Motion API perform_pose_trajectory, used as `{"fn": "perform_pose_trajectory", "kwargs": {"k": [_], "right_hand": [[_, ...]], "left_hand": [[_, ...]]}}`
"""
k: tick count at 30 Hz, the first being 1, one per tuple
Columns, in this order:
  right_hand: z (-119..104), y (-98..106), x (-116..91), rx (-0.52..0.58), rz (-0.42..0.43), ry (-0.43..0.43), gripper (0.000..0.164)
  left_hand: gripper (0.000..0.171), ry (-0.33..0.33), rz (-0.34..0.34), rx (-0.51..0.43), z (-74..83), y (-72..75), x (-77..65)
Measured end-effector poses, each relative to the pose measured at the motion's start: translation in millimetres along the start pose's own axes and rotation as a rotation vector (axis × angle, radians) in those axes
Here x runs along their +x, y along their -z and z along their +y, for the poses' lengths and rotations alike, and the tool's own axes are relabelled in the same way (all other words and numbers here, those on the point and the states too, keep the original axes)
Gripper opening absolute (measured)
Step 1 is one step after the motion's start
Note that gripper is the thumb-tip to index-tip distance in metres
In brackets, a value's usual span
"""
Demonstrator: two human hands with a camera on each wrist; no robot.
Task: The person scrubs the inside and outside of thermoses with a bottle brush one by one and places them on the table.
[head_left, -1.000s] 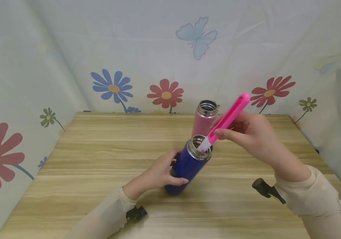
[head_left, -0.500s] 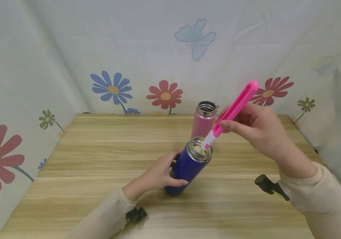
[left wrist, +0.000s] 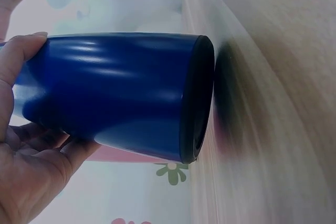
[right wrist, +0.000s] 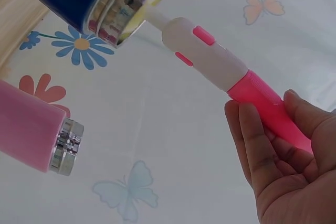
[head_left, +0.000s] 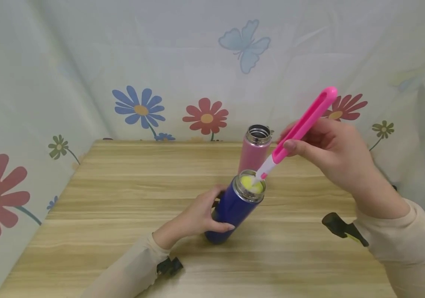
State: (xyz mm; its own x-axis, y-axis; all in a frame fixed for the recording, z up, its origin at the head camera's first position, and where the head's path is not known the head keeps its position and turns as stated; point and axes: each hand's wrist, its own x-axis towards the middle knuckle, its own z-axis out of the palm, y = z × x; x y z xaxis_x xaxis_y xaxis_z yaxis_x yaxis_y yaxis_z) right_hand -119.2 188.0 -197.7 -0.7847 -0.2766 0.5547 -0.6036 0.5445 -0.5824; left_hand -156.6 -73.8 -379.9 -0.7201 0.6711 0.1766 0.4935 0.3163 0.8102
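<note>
My left hand [head_left: 201, 213] grips a blue bottle [head_left: 231, 211] round its body, thumb on the near side. The bottle leans to the right, its open steel mouth facing up. Whether its base [left wrist: 198, 103] touches the table is hard to tell in the left wrist view. My right hand [head_left: 340, 159] pinches the pink handle [right wrist: 273, 108] of a bottle brush between thumb and fingers. The brush's yellow sponge head [head_left: 250, 184] fills the bottle mouth, its lower part hidden inside. The white neck [right wrist: 205, 53] of the brush is outside the bottle.
An uncapped pink bottle [head_left: 253, 155] stands upright just behind the blue one. The wood-grain table [head_left: 123, 198] runs back to a flower-printed cloth [head_left: 175, 54]. Black wrist mounts [head_left: 169, 267] hang at both sleeves.
My right hand has moved up and right, drawing the brush outward, so the yellow sponge now shows at the mouth. The left hand and blue bottle have stayed nearly still.
</note>
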Motion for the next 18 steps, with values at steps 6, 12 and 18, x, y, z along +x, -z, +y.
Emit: {"fn": "perform_pose_trajectory", "kwargs": {"k": [6, 12, 18], "right_hand": [[-1.1, 9.2, 4.7, 0.034, 0.024, 0.028, 0.019], [1.2, 19.5, 7.8, 0.093, 0.052, 0.029, 0.021], [3.3, 25.6, 10.4, 0.170, 0.080, 0.035, 0.019]], "left_hand": [[0.080, -0.001, -0.003, 0.011, 2.8, 1.3, 1.5], [0.079, 0.009, 0.000, 0.043, 5.4, 1.3, 2.0], [0.079, 0.028, -0.002, 0.038, 6.7, 0.0, 2.5]]}}
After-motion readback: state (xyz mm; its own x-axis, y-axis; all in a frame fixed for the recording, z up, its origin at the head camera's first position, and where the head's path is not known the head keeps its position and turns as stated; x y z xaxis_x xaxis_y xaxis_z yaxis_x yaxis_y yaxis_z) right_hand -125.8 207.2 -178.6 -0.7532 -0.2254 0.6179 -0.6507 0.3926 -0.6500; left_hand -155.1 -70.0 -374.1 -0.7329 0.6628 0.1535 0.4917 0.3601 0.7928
